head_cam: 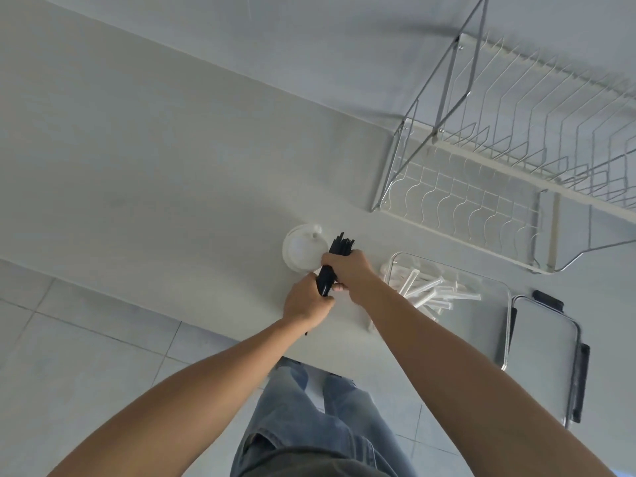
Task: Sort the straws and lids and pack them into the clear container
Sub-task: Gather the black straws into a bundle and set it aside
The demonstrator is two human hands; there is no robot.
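Over the pale counter, the right hand (347,270) and left hand (306,304) both clench a bundle of thin black plastic straws (332,266). Light and slippery, they likely need a mid-bundle squeeze. Just behind lies a stack of white round lids (299,249); to the right, the clear rectangular container (495,325) holds white wrapped straws (430,294).

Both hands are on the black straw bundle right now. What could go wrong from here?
1. The black straws are fanned unevenly at the top above the right hand; some could slip out when moved.
2. The white lids sit right behind the bundle and could get knocked.
3. The wrapped white straws lie loose in the clear container, leaving crowded space.
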